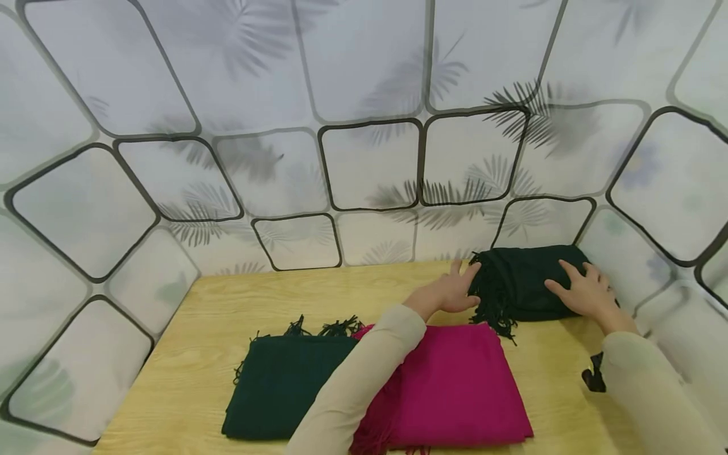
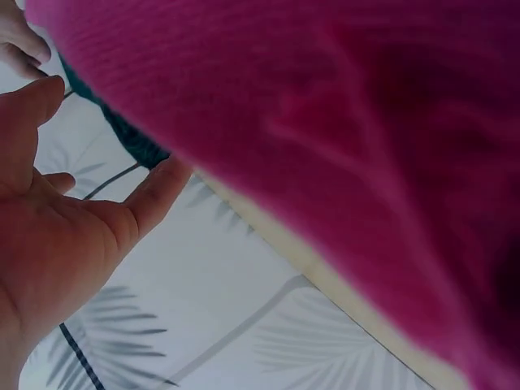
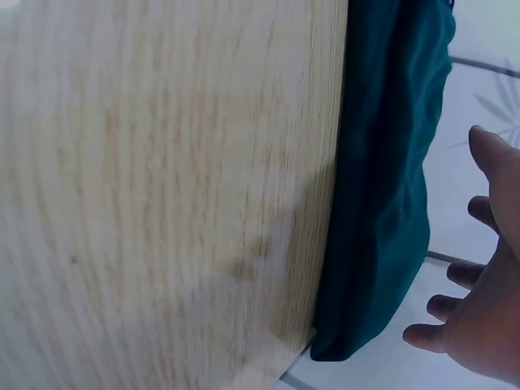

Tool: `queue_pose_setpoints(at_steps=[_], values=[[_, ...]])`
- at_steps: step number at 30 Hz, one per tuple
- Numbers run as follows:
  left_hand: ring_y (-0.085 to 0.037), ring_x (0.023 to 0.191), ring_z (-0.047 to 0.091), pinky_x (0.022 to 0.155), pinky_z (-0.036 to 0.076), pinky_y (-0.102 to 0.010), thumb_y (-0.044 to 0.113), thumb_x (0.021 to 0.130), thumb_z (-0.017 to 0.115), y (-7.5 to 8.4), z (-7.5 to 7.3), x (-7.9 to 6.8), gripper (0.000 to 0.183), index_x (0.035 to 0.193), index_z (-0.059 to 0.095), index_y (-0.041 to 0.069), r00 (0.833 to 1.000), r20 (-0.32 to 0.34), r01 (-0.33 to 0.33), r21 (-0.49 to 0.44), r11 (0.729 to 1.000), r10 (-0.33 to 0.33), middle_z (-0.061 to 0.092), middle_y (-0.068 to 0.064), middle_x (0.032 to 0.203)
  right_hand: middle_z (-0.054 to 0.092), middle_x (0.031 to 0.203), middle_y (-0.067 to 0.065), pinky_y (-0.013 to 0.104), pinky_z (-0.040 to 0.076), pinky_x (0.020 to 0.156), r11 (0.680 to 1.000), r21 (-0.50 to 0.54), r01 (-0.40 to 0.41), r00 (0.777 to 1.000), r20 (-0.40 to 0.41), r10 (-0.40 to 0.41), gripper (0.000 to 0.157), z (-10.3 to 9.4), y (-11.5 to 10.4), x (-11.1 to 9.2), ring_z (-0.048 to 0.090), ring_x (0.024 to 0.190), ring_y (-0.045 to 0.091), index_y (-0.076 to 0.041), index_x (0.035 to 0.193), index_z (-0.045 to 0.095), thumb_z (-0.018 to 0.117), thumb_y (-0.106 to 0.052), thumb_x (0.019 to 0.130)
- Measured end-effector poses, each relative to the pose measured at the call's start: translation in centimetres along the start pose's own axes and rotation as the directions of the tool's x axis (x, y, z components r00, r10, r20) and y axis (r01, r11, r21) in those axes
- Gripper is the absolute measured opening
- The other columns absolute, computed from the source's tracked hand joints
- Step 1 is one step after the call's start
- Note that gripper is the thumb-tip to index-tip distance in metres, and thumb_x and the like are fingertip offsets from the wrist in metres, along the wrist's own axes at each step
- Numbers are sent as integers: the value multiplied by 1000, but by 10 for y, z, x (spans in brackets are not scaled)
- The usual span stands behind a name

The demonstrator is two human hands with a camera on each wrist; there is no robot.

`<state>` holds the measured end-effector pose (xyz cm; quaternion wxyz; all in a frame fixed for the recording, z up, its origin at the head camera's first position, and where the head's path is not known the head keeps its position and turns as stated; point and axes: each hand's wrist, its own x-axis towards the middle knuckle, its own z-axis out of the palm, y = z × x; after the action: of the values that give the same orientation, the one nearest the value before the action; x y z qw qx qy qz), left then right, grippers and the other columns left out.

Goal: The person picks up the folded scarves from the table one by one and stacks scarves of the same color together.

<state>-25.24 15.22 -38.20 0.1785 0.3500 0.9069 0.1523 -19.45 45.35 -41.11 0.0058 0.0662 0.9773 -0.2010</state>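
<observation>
A folded dark green fringed scarf (image 1: pixel 534 284) lies at the back right of the table, against the wall. My left hand (image 1: pixel 446 293) is at its fringed left end, fingers spread and close to the tassels. Over its right end is my right hand (image 1: pixel 588 294), with fingers spread and extended. In the right wrist view those fingers appear beside the scarf's folded edge (image 3: pixel 382 187). A folded magenta scarf (image 1: pixel 461 385) lies nearer to me, partly under my left forearm in the head view. It fills much of the left wrist view above my left hand (image 2: pixel 73 244).
Left of the magenta scarf lies another folded dark green scarf (image 1: pixel 290 385), its tassels toward the back. Patterned wall covering (image 1: pixel 370 164) encloses the wooden table (image 1: pixel 244 294) at the back and sides. A small black object (image 1: pixel 594 374) shows beside my right sleeve.
</observation>
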Motion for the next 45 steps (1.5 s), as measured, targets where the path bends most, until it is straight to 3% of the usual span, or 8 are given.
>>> queue_pose_setpoints(at_steps=[8,12,15,20,22,25,28,45], values=[[-37,143,36,113,36,-41,40,103,51,8,14,19,76,161,2,33,1000,7,24,18,1000,-24,-1,-9,167,-6,145,50,84,10,92,999,16,-45,999,18,45,93,11,3,6,0,127,76,-2,157,7,38,-66,98],[-29,125,57,107,41,-35,38,103,51,9,24,27,76,161,2,32,1000,26,-11,14,1000,10,-4,-5,167,-8,145,50,84,9,93,998,31,-48,998,34,47,94,16,3,6,-2,127,76,-2,157,5,41,-65,97],[-27,122,60,107,40,-33,38,103,51,10,32,29,75,160,2,35,997,61,-36,7,999,36,-6,-1,167,-8,144,51,85,13,92,998,5,-55,997,58,54,97,21,7,2,-1,127,77,-1,156,5,47,-64,96],[-31,146,32,116,30,-39,42,102,51,21,35,30,73,158,5,44,994,110,-37,77,996,28,-8,2,167,-4,142,54,85,21,90,997,-51,-51,993,100,56,103,30,15,-4,6,124,78,0,156,8,52,-67,92],[-30,148,25,116,29,-39,46,102,50,26,36,33,70,157,7,48,991,131,-36,199,979,10,-6,5,167,-1,142,54,85,21,90,997,-62,-47,993,104,53,104,31,18,-5,8,123,79,1,155,10,51,-69,91],[-27,149,21,115,31,-37,53,102,45,31,41,39,65,155,8,51,987,159,-41,405,913,-26,-1,10,167,1,142,54,86,21,90,997,-71,-40,993,105,47,105,33,19,-4,9,122,79,1,155,12,50,-71,90],[-26,149,20,113,33,-37,54,102,44,31,45,44,62,155,11,52,985,164,-38,488,872,-49,5,12,166,2,142,53,86,21,90,997,-73,-37,994,101,45,105,33,17,-3,10,123,78,2,155,13,52,-71,90],[-26,152,15,119,22,-37,42,104,48,19,34,50,61,157,19,44,974,223,-40,348,937,-41,7,7,167,3,143,52,84,22,92,993,-91,-71,988,127,82,103,36,5,10,12,125,75,2,154,16,53,-70,90]])
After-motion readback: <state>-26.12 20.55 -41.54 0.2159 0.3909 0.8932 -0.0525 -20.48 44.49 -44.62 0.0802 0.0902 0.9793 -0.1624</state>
